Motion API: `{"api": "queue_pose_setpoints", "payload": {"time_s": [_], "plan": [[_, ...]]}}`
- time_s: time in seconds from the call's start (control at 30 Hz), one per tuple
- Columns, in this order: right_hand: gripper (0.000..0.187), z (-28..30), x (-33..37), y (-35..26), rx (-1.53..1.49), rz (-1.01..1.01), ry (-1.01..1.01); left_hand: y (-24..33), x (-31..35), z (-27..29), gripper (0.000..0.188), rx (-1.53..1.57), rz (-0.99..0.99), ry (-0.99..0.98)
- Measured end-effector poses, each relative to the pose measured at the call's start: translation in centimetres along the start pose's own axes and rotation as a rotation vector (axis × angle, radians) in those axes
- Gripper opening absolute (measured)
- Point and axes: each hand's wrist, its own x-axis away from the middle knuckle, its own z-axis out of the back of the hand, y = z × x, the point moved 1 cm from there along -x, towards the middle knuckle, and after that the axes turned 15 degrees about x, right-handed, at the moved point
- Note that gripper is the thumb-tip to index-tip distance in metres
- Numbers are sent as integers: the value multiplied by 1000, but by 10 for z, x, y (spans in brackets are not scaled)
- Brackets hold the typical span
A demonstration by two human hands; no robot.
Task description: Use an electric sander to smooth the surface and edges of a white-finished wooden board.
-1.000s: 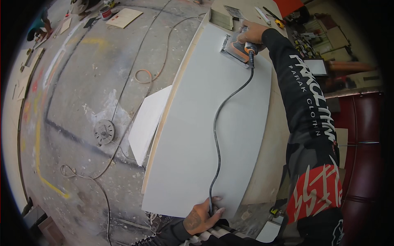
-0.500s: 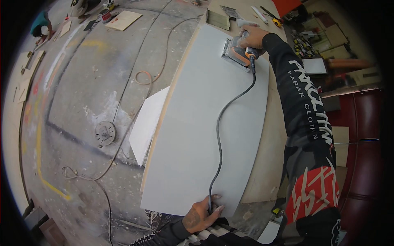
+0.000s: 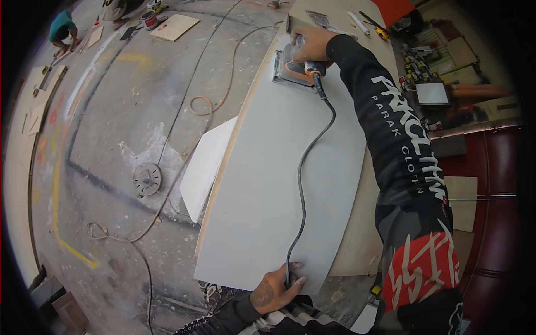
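Note:
My right hand [image 3: 312, 43] grips an orange and grey electric sander [image 3: 295, 68] from above. The sander's pad lies on the far end of a long grey-white panel [image 3: 268, 173] with one curved side. From the sander a black power cord [image 3: 301, 184] snakes down the panel toward me. At the panel's near edge my left hand [image 3: 277, 290] is closed around that cord, thumb and fingers resting by the edge. The panel rests on a light wooden board [image 3: 357, 245], which shows along its right side.
A white board piece [image 3: 207, 167] sticks out left of the panel. On the concrete floor lie a round slotted disc [image 3: 147, 178] and a long cable [image 3: 162, 206]. Another person [image 3: 62, 32] crouches at far left. Tubes and a yellow tape measure [image 3: 382, 33] sit at the far end.
My right hand has slid the sander left across the panel's far end, toward its left edge. My left hand stays at the near edge with the cord.

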Motion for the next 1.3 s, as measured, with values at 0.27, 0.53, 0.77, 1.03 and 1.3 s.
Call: {"api": "queue_pose_setpoints", "payload": {"time_s": [0.27,0.53,0.77,1.03,1.3], "plan": [[56,-4,11,-24,66,96,54,12,-12,4,41,8,119,10],[55,-29,9,39,-4,-77,-6,4,-13,19,43,77,88,13],[52,-49,18,102,-88,-247,-46,-2,-12,28,43,72,127,0],[60,-60,27,146,-194,-398,-120,1,-10,34,44,73,160,-14],[63,-66,-3,164,191,-201,49,-2,-6,19,44,64,155,-6]]}}
